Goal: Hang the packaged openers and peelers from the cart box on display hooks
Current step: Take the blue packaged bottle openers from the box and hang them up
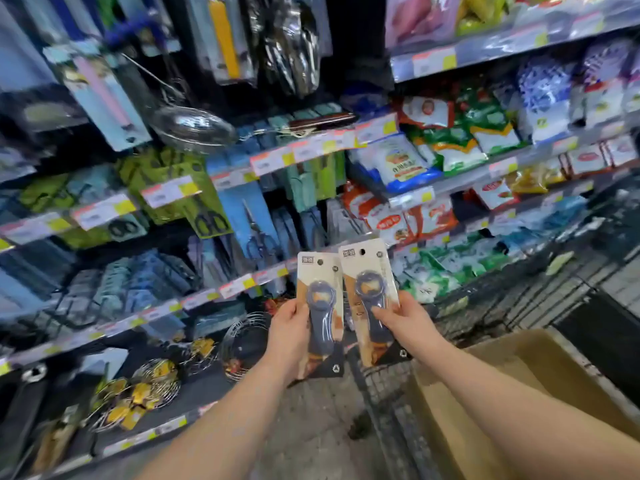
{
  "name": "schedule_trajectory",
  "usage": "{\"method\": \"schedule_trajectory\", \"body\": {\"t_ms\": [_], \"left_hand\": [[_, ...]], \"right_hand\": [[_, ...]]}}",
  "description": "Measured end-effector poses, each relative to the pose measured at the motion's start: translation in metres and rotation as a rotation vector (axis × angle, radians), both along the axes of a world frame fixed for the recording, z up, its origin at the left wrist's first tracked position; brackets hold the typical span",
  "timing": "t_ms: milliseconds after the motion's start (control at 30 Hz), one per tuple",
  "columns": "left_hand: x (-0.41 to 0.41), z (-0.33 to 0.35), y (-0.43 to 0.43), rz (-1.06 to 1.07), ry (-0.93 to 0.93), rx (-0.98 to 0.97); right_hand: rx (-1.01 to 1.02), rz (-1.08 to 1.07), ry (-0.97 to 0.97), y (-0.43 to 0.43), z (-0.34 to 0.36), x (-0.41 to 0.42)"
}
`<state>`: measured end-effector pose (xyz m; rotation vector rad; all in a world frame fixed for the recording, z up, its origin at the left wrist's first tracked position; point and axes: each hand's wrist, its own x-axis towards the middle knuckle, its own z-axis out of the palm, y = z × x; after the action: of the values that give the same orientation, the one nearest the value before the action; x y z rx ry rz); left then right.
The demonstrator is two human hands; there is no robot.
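Setting: shop aisle seen from above the arms; much of the frame is blurred, and only the centre is sharp.
Floor (322,431): grey and speckled, bottom centre, between the display and the cart.
Display wall (242,174): fills the left and centre. It is dark and set with rows of white price tags carrying orange and yellow patches.
Hanging stock: packaged scissors (254,225) on a blue card at centre; a metal strainer (194,128) above them, tilted; wire racks (159,382) with yellow labels at lower left.
Right shelving: bagged foods (401,164) in white, green and red on grey shelves, upper right.
Cart (502,299): dark wire mesh, right of centre and running to the lower right.
Cardboard box (540,368): brown, open at the top, sits in the cart at lower right, below the right forearm. Its contents cannot be seen.
Left opener pack (322,299): beige card with a blue opener, upright, at centre frame.
Left hand (289,336): grips this pack at its lower left edge, with the thumb on the front and the fingers behind.
Right opener pack (369,285): same design, just beside the first and slightly higher. Their inner edges meet or overlap.
Right hand (408,323): grips this pack from its right edge, thumb laid across the opener's handle.
Hang holes: both are at the card tops, and neither is on a hook.
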<state>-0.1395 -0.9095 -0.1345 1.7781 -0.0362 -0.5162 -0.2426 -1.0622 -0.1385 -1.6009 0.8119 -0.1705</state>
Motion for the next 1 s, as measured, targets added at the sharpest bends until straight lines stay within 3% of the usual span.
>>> {"method": "schedule_trajectory", "body": {"t_ms": [67, 200, 467, 700, 1000], "left_hand": [[0.018, 0.023, 0.059, 0.099, 0.022, -0.075], [0.055, 0.076, 0.187, 0.223, -0.137, -0.148], [0.091, 0.153, 0.381, 0.476, -0.318, -0.172], [0.123, 0.192, 0.458, 0.632, -0.34, -0.326], [0.218, 0.236, 0.519, 0.677, -0.422, -0.33]], "right_hand": [[-0.035, 0.068, -0.058, 0.054, 0.023, 0.033], [-0.01, 0.236, -0.203, 0.18, 0.073, 0.097], [-0.085, 0.447, -0.364, 0.368, 0.151, 0.176], [-0.095, 0.575, -0.428, 0.439, 0.191, 0.231], [-0.11, 0.586, -0.592, 0.495, 0.244, 0.358]]}}
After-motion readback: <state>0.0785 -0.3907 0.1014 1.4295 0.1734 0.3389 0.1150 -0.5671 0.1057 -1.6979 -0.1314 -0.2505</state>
